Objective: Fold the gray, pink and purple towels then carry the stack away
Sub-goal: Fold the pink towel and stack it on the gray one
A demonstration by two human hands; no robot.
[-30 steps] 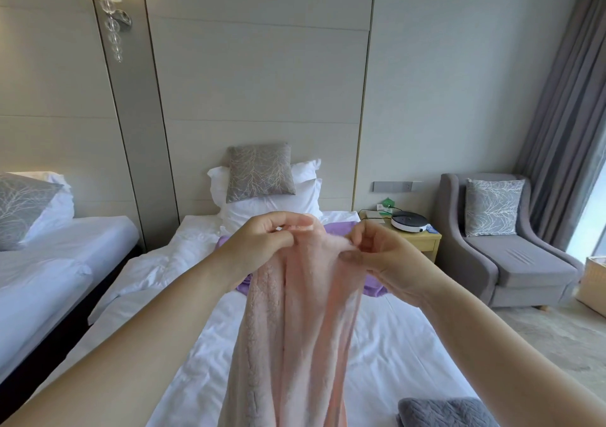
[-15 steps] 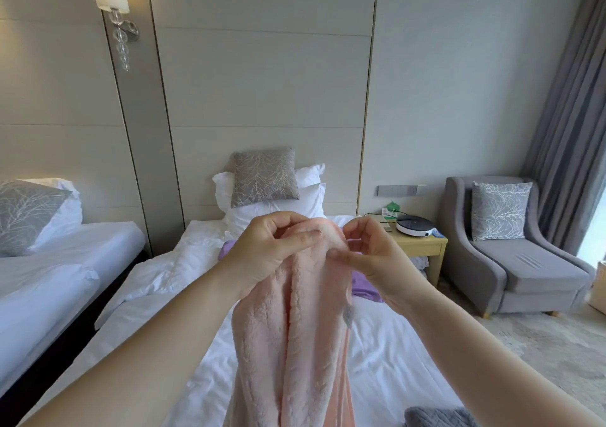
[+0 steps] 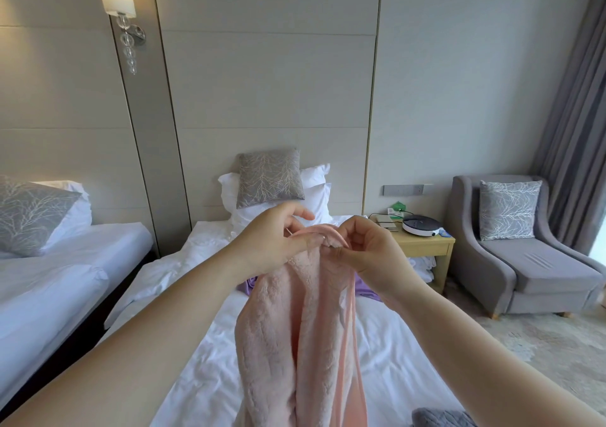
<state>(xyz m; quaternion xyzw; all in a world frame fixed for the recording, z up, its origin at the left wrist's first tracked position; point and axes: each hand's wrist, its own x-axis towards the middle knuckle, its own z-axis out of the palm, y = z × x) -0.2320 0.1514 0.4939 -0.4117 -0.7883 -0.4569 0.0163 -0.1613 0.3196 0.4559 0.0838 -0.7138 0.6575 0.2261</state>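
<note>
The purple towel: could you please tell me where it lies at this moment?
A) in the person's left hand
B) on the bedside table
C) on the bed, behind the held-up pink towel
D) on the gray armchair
C: the purple towel peeks out on the white bed on either side of the pink towel, which the left hand and right hand pinch at its top edge.

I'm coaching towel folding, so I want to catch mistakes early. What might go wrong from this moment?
The pink towel hangs bunched in pleats, with the left hand and right hand pinching its top edge close together; folded so, it would likely come out crooked. The pinch looks shallow, so an edge might slip.
</note>
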